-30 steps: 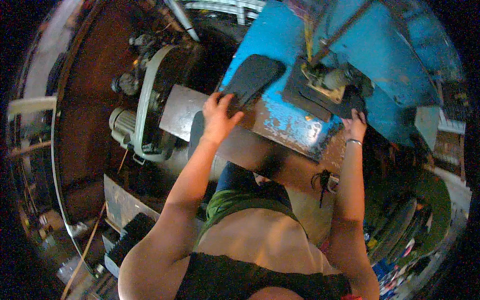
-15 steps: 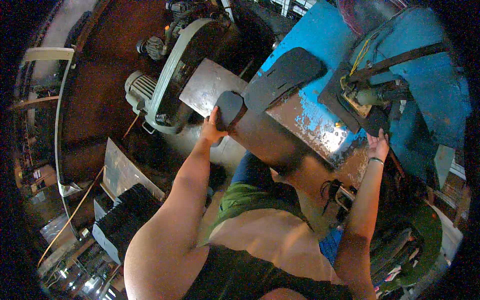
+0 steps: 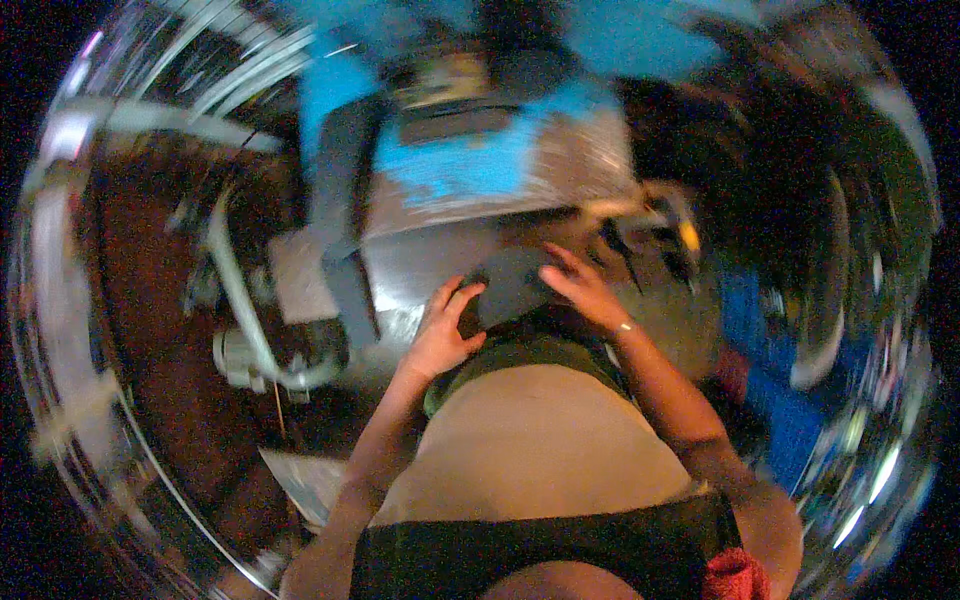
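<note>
Item: dark grey flat pad [image 3: 515, 283], rounded along its far edge, just off the view's centre toward 1 o'clock, between the person's two hands, near the torso.

Left hand [image 3: 440, 335]: at the pad's 8 o'clock side, fingertips at its edge; thumb and fingers stand wide, a dark gap between them.

Right hand [image 3: 588, 292]: at the pad's 3 o'clock side, thumb and forefinger over its edge; blur hides whether they grip, so cannot tell. Pale bracelet [image 3: 626, 326] at the wrist.

Blue worktable [image 3: 450, 170]: at 12 o'clock, paint worn to brown toward 1 o'clock. Grey metal ledge [image 3: 425, 258] along its near side.

Long dark pad [image 3: 343, 165]: at 11 o'clock, along the worktable's left side. Second, shorter dark piece [image 3: 350, 300]: at 9 o'clock, just below it.

Pale curved guard [image 3: 240, 290]: at 9 o'clock, well apart from the hands. Ribbed motor [image 3: 237, 358]: just beside it, toward 8 o'clock.

Red cloth [image 3: 735, 577]: at 4 to 5 o'clock, by the right upper arm.
</note>
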